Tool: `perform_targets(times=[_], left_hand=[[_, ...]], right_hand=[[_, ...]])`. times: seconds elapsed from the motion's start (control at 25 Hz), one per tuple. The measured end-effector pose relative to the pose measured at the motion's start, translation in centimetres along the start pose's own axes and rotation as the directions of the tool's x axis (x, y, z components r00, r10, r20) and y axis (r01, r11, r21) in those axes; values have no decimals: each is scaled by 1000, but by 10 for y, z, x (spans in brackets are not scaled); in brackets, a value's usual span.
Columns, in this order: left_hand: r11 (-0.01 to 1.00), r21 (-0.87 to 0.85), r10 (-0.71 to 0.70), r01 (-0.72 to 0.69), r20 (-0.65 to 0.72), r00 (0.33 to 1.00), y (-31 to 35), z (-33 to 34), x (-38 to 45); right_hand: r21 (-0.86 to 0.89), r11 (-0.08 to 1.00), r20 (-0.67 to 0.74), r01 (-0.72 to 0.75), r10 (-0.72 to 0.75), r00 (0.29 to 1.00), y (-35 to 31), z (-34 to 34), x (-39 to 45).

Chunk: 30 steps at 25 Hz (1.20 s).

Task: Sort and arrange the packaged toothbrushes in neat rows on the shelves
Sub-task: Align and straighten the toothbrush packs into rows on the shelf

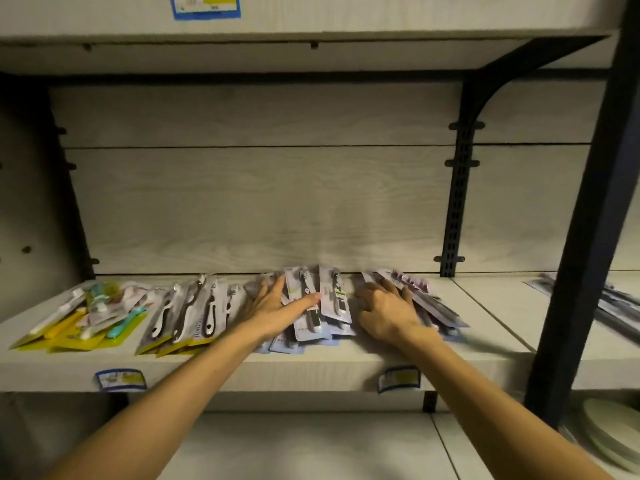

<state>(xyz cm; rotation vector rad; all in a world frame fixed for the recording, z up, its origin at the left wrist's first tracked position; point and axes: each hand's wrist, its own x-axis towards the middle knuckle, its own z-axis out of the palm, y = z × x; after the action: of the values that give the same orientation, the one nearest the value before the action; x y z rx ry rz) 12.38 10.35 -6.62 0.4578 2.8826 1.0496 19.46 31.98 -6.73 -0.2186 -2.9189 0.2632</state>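
Packs of pale-blue toothbrushes (313, 306) fanned front-to-back on shelf (242, 367), between both hands: left hand (277, 308) flat on them, right hand (388, 313) curled over neighbouring packs

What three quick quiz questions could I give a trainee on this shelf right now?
1. True or false: the left hand lies with straight fingers on the blue-backed packs.
2. Which packs lie furthest left? A) yellow-backed packs B) purple-topped packs
3. What does the right hand touch?

Key: 1 true; 2 A; 3 the grey packs, with curled fingers.
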Motion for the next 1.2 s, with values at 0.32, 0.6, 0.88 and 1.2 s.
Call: perform_targets(times=[0.32,0.6,0.88,1.2], left_hand=[[994,-30,102,-101,9,995,21,28,16],[991,-43,129,-126,74,989,41,45,17],[983,14,179,-181,99,979,53,56,20],[967,105,229,-233,55,972,56,63,20]], right_hand=[[-85,996,-35,-21,18,999,50,3,3],[-46,996,-21,-75,74,997,101,-15,-10],[-40,991,-86,-128,125,988,108,-19,-15],[-128,978,-24,-167,165,986,116,-15,-14]])
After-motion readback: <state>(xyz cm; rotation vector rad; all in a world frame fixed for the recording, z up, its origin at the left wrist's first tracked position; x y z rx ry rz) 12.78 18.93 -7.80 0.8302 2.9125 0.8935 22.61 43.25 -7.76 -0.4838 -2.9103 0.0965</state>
